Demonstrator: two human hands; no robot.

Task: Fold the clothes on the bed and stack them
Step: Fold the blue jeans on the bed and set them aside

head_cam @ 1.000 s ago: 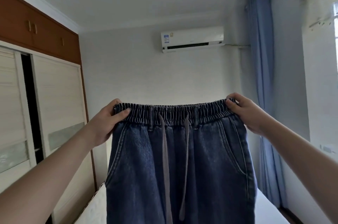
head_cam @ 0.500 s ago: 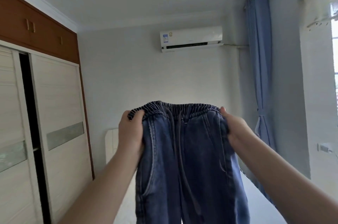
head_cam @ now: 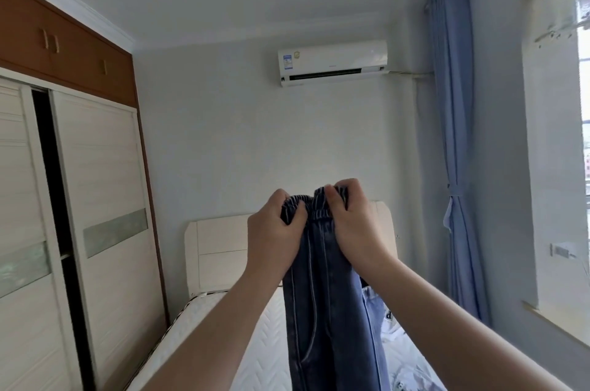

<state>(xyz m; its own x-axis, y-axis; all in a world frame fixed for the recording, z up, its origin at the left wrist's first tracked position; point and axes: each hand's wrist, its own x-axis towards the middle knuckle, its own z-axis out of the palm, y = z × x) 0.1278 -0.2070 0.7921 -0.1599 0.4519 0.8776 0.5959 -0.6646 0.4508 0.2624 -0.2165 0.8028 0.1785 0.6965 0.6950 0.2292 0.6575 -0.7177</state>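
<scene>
At the far left stands a wardrobe (head_cam: 95, 199) with pale sliding doors, a dark gap between them, and brown upper cabinets (head_cam: 64, 42) above. Next to it, lower in the view, is the bed (head_cam: 255, 336) with a white quilted mattress, and its cream headboard (head_cam: 220, 250) stands against the back wall. In the middle, the left hand (head_cam: 276, 240) grips the elastic waistband of the dark blue jeans (head_cam: 332, 326); its fingers are curled around the gathered edge and the thumb presses on the front. The jeans are held up in the air above the bed, folded lengthwise so that the two halves of the waistband come together, and the legs hang straight down out of the lower edge of the view. Just beside, touching the same waistband, the right hand (head_cam: 352, 227) pinches the other half with curled fingers. The two hands are almost touching each other. Behind the jeans on the right, some white clothes (head_cam: 399, 349) lie on the mattress. Higher on the wall is a white air conditioner (head_cam: 332, 63), and further right a blue curtain (head_cam: 453, 151) hangs, tied in the middle, beside a bright window (head_cam: 584, 135).
</scene>
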